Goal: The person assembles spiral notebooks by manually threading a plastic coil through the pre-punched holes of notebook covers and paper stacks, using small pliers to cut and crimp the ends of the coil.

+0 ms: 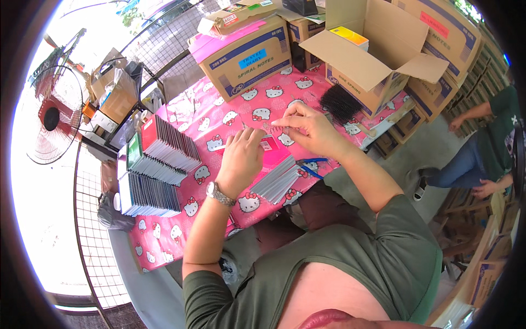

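My left hand (245,159), with a metal watch at the wrist, is closed over the top edge of a pink notebook (269,143); a white edge shows on both sides of the fingers. Just to its right, my right hand (311,129) is pinched, fingertips close to that edge. Whatever sits in this pinch is too small to make out. Nearer to me lies a fanned stack of thin notebooks (276,180), white edges showing. Blue-handled pliers (313,168) rest beside the stack. Farther off to the right is a bunch of black spiral coils (339,104).
Stacks of spiral notebooks (167,145) stand on the left of the pink patterned tablecloth (190,207). Along the back are a closed carton (246,60) and an open carton (361,82). A fan (52,118) stands far left; another person (493,137) is at the right.
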Demonstrator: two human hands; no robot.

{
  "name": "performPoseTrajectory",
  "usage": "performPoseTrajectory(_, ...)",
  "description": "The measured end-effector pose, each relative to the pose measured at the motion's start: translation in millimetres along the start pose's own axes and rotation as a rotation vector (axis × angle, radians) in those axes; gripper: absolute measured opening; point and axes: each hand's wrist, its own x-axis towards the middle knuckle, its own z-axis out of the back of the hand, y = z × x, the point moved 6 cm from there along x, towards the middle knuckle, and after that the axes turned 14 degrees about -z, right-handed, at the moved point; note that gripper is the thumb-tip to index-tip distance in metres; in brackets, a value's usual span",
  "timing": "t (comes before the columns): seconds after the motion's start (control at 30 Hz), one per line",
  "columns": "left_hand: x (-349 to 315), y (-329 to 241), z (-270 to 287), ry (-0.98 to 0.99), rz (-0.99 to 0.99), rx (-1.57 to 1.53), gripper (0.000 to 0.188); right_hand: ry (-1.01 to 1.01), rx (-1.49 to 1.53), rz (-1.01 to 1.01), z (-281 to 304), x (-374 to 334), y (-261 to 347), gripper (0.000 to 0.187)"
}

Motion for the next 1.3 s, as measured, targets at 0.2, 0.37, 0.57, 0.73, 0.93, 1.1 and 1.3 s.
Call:
performPoseTrajectory(0.2,5.5,-6.5,-4.7,-0.047,-0.017,0.011,0.014,-0.05,-0.047,0.027,-1.7,-5.5,-3.0,0.028)
performPoseTrajectory(0.37,10.4,1.6,-3.2,-0.01,-0.061,-0.094,0.012,-0.083,0.045,0.114,-3.5,-6.5,-6.9,0.027)
performPoseTrajectory(0.57,14.1,3.9,-3.1,0.126,-0.024,-0.145,0.022,-0.105,0.115,0.183,0.9,-5.1,-13.2,0.031)
performPoseTrajectory(0.73,10.9,3.1,-3.6,0.109,-0.034,-0.123,0.02,-0.008,0.153,0.099,-1.5,-4.1,-11.8,0.029)
performPoseTrajectory(0.93,10.1,-4.2,-1.3,0.03,-0.08,-0.077,0.011,0.033,0.195,0.059,-8.3,-9.1,-17.2,0.024)
performPoseTrajectory(1.1,11.1,-5.3,-0.4,0.033,-0.062,-0.132,0.025,0.152,0.152,-0.116,-3.8,-8.4,-15.7,0.015)
performPoseTrajectory(1.3,10.6,-16.5,0.9,0.03,-0.136,-0.025,0.025,-0.01,-0.111,-0.041,7.5,-18.1,14.8,0.032)
